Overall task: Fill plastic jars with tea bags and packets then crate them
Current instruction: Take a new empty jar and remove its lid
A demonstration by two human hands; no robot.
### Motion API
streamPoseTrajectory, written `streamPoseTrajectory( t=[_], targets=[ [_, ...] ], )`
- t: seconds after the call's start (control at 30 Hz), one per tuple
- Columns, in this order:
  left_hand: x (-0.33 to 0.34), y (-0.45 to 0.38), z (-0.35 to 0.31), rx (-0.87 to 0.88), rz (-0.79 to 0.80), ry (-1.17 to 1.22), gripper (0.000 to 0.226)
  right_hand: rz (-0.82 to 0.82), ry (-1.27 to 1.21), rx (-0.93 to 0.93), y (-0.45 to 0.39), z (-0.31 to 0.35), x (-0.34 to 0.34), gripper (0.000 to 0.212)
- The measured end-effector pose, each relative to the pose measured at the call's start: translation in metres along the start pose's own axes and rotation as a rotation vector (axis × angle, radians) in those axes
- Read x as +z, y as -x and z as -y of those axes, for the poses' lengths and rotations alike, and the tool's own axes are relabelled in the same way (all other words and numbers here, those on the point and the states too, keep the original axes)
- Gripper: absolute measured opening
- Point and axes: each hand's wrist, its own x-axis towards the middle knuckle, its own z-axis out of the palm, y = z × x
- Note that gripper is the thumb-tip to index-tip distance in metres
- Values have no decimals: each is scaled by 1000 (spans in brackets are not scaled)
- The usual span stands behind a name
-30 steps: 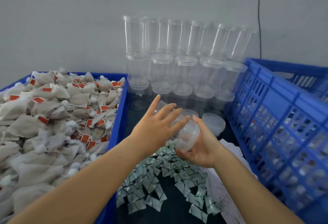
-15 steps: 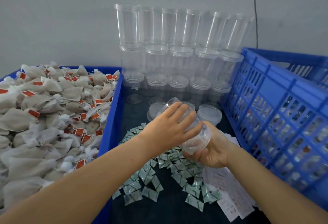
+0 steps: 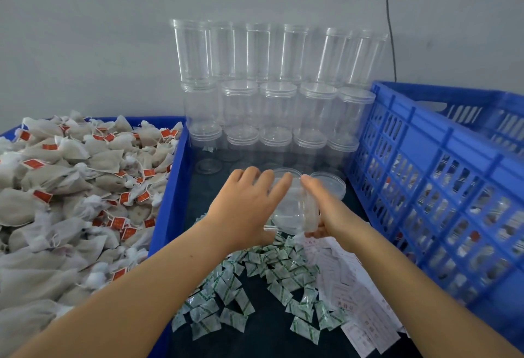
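Clear plastic jar [image 3: 295, 210] gripped between left hand [image 3: 243, 210]; right hand [image 3: 326, 216].

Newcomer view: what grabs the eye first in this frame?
The wall of clear jars stacked at centre back, then the heap of tea bags with red tags filling the tray on the left. In front, the left hand and right hand hold one empty jar above scattered green packets.
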Motion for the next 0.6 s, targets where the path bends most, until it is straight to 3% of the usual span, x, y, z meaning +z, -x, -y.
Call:
streamPoseTrajectory(
  t=[0.2, 0.3, 0.37, 0.47, 0.53, 0.6],
  targets=[
    [5, 2, 3, -63, -39, 224, 105, -64, 269, -341, -2, 3, -8, 49],
    [4, 2, 6, -77, -18, 319, 107, -41, 353, -392, 3, 7, -13, 76],
    [2, 3, 7, -66, -14, 365, 106, -43, 357, -390, 5, 9, -14, 87],
    [-2, 4, 7, -46, -36, 421, 99, -74, 305, -343, 1, 9, -13, 66],
    [-3, 4, 8, -1, -92, 312, 95, -83, 243, -232, -2, 11, -11, 56],
    [-4, 2, 6, 34, -141, 145, 100, -61, 192, -95, -2, 15, -9, 63]
  ],
)
